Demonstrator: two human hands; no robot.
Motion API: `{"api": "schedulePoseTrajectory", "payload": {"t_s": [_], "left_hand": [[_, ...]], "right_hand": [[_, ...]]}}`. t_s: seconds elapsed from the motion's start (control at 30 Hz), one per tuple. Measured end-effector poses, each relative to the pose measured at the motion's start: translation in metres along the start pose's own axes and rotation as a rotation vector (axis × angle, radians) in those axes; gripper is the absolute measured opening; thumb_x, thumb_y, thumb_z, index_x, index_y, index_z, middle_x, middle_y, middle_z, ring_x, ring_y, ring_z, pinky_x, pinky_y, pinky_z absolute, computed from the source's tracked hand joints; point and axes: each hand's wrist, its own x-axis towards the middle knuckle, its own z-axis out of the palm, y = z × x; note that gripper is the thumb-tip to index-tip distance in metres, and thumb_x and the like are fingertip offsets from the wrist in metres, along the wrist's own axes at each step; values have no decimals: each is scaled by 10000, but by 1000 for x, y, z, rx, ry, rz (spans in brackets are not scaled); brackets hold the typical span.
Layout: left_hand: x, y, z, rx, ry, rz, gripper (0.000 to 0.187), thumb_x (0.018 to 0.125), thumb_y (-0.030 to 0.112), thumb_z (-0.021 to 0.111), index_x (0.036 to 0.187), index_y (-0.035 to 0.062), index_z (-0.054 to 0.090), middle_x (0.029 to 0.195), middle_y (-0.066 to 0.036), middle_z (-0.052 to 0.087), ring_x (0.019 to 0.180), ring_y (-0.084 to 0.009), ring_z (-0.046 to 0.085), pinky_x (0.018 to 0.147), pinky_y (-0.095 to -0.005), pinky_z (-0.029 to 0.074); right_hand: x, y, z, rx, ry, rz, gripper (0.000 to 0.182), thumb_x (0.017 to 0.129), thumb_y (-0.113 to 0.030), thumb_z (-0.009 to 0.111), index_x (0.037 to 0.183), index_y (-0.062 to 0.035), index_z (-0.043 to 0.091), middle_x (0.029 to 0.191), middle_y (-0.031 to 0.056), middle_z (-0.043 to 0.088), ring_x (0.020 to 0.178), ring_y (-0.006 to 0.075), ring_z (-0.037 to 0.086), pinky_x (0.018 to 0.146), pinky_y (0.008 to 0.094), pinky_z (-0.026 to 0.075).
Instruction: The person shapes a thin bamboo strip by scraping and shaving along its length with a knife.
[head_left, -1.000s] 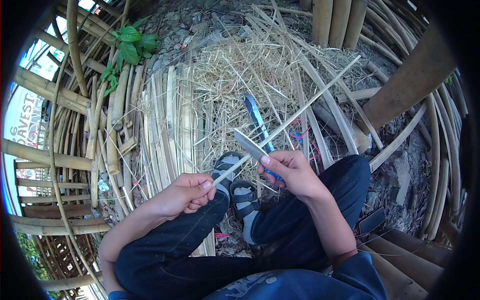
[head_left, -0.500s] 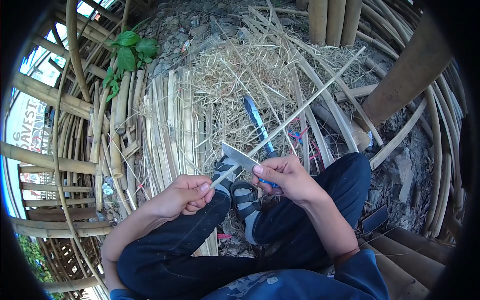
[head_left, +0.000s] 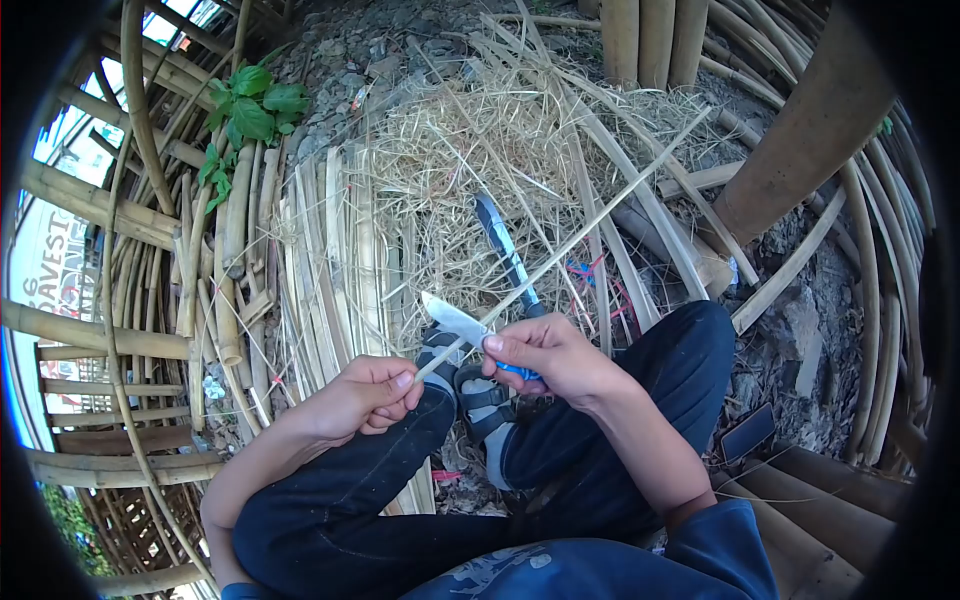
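My left hand (head_left: pixel 376 396) pinches the lower end of a long thin bamboo strip (head_left: pixel 590 222), which slants up to the right. In my right hand (head_left: pixel 545 358) is a knife (head_left: pixel 455 318) with a short pale blade and a blue handle, partly hidden by the fingers. The blade lies across the strip, a little to the right of my left hand. Beyond the hands, a larger dark blade (head_left: pixel 503 245) lies on a heap of shavings (head_left: pixel 450 150), with the strip passing over its lower part.
Split bamboo slats (head_left: pixel 320 250) lie left of the shavings. Thick bamboo poles (head_left: pixel 810 130) stand at the right, and a bamboo lattice (head_left: pixel 110 205) is at the left. A dark flat object (head_left: pixel 748 433) lies beside my right knee. Pink and blue scraps (head_left: pixel 585 272) lie near the strip.
The knife and my right hand have shifted slightly left, closer to my left hand, and the blade has tilted, now looking brighter. The whole view has moved slightly.
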Motion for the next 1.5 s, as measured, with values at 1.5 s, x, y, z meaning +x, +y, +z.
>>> {"api": "schedulePoseTrajectory", "payload": {"t_s": [1.5], "left_hand": [[-4, -6, -3, 88, 10, 20, 326, 1022, 278, 425, 806, 48, 507, 593, 62, 320, 492, -28, 247, 438, -197, 179]], "right_hand": [[-2, 5, 14, -141, 34, 13, 293, 941, -264, 607, 841, 4, 670, 572, -14, 523, 483, 38, 408, 450, 197, 295]]}}
